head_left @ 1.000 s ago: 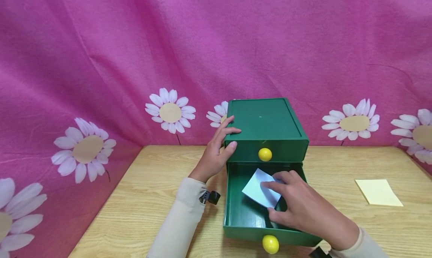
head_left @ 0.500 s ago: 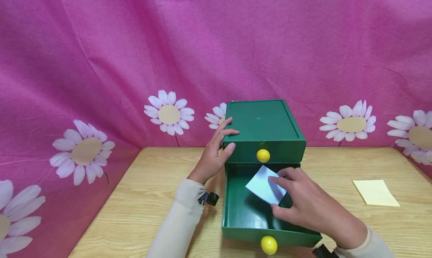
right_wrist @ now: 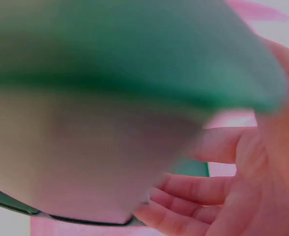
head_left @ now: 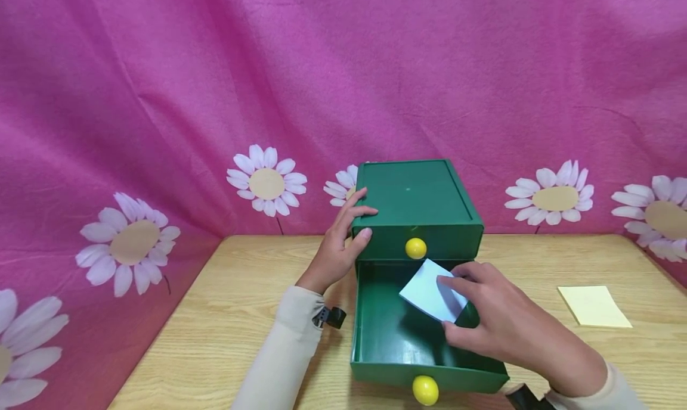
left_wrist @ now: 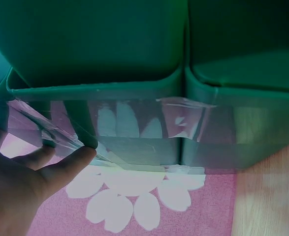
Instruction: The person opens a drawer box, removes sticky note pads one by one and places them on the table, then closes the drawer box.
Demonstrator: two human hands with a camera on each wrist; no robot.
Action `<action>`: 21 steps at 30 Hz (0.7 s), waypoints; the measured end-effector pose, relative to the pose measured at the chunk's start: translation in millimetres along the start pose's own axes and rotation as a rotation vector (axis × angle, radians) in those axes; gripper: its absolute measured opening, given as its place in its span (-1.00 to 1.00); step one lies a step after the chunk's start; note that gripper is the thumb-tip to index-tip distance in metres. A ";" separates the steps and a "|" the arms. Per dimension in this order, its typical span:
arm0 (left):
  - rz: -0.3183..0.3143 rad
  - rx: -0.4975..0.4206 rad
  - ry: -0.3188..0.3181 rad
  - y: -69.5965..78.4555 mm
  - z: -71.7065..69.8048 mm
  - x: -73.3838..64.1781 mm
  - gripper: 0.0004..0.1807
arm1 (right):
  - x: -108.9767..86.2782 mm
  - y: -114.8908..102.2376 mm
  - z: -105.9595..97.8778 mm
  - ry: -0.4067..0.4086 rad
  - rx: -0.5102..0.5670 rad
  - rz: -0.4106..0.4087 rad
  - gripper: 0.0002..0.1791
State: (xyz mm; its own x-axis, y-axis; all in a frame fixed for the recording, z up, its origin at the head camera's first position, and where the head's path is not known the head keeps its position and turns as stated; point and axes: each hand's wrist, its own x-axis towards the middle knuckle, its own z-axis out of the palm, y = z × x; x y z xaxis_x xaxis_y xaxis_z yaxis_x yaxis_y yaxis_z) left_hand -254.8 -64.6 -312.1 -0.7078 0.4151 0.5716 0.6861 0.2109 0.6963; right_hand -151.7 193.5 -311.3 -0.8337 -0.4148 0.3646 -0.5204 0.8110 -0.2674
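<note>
A two-drawer green cabinet (head_left: 410,190) stands on the table, with yellow knobs (head_left: 415,248) on its drawers. Its lower drawer (head_left: 389,341) is pulled out; the upper one is closed. My right hand (head_left: 501,323) pinches a light blue sticky note pad (head_left: 429,291) by its right side, tilted above the drawer's floor. A blurred green drawer wall (right_wrist: 134,54) covers much of the right wrist view and hides the pad. My left hand (head_left: 334,252) rests against the cabinet's upper left side, its fingertips on the top edge. In the left wrist view, its extended fingers (left_wrist: 68,169) touch the side.
A pale yellow sticky note pad (head_left: 594,306) lies on the wooden table (head_left: 214,338), right of the cabinet. Behind the table hangs a pink cloth (head_left: 376,70) with large white daisies. The lower drawer's front, with its knob (head_left: 426,390), juts toward me.
My right hand has drawn the blue sticky note pad slightly to the right and up within the drawer. My left hand keeps its place on the cabinet. The whole view has shifted a little.
</note>
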 end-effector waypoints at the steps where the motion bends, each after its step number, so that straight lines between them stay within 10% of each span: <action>1: 0.001 -0.002 0.000 0.0 0.1 0.0 -0.60 | -0.7 0.6 -1.9 0.005 0.000 -0.005 -0.41; 21: 0.014 -0.005 0.010 -1.4 2.2 0.6 -0.62 | -16.2 19.0 -29.1 0.085 -0.025 0.015 -0.36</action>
State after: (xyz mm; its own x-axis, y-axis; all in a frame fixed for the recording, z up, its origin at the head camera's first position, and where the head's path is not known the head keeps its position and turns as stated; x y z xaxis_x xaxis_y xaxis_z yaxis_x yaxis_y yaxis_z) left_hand -255.8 -62.7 -313.6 -0.6998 0.4092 0.5856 0.6950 0.2003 0.6905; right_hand -142.7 227.6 -296.3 -0.8221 -0.3672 0.4352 -0.5027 0.8271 -0.2516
